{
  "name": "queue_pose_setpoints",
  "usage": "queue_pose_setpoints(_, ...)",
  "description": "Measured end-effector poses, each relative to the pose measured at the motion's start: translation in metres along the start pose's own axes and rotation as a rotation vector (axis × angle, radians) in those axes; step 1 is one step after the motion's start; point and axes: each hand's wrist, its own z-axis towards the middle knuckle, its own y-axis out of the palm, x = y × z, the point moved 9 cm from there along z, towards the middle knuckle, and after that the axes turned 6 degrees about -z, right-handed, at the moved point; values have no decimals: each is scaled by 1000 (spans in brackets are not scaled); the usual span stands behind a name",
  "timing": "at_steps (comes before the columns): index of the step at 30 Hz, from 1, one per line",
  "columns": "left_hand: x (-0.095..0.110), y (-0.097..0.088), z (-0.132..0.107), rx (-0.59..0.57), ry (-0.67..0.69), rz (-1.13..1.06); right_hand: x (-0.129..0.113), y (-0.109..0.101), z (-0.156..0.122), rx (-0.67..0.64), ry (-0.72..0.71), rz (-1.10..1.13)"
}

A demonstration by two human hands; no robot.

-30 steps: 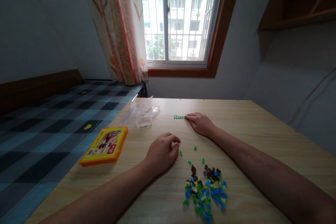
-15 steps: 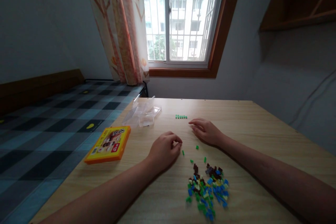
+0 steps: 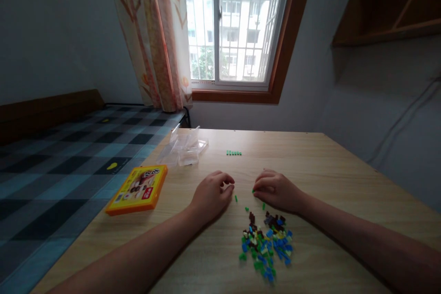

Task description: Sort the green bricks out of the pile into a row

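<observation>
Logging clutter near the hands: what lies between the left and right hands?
Head view: one small loose green brick lies on the table, nearer the left hand than the right hand.

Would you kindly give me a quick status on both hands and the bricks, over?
Left hand curled on table, contents unclear. Right hand fingers at loose green brick. Green row apart, beyond. Mixed pile nearside.

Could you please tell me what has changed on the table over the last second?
The right hand drew back from the row of green bricks toward the person, and its fingertips now meet a loose green brick near the pile; a grip is not clear. The left hand, row, pile and yellow box stayed put.
</observation>
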Motion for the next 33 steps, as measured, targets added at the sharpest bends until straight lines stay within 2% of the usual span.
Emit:
queue_pose_setpoints(6,2,0,1,6,22,6,31,2,19,69,80,-135)
queue_pose_setpoints(12,2,-1,0,9,22,-11,88,7,62,107,198,-249)
queue_pose_setpoints(15,2,-1,0,1,16,-8,103,10,80,121,217,-258)
queue_pose_setpoints(19,1,0,-1,-6,13,-7,106,15,87,113,212,-262)
queue_pose_setpoints(33,2,2,-2,-14,17,18,101,15,79,75,234,-321)
